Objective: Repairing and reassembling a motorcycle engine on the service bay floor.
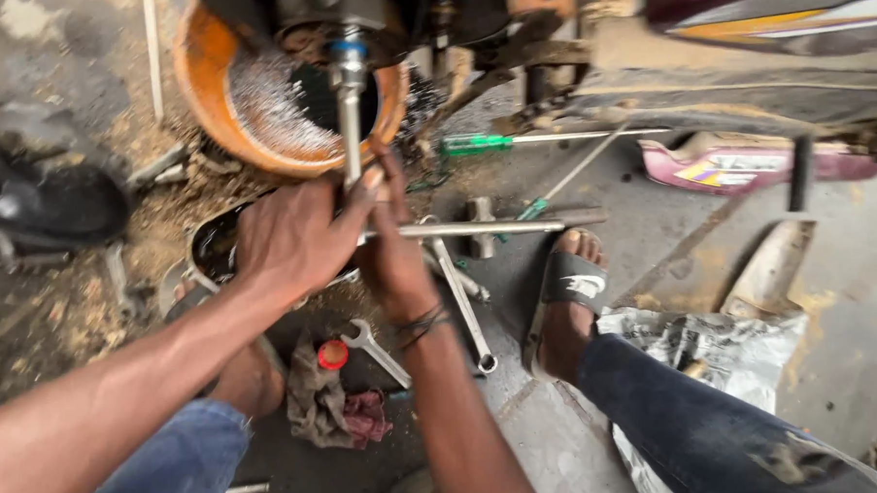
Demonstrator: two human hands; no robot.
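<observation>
— Since you're looking down at it, what's in the orange basin (211, 83)?
— Dark liquid, with a foamy grey sheen along its near side. It sits on the floor under the machine, and a socket wrench (350, 107) stands upright over it, its top fitted up into the machine.
— Any other container?
— A dark pan (213, 243) just below the basin, mostly hidden behind the hands; something dark inside, I can't tell what.
— And the left hand (293, 237)?
— Closed around the wrench's shaft, fingers curled up along it, near where the cross bar (478, 227) meets it.
— The right hand (392, 250)?
— Wrapped tight on the same junction, touching the left, with a dark band at the wrist. The bar runs out level to the right.
— What lies around?
— A spanner (377, 349), a red cap (333, 355) and a rag (321, 403) on the floor; a green screwdriver (476, 144) farther up; a sandalled foot (568, 290) to the right.
</observation>
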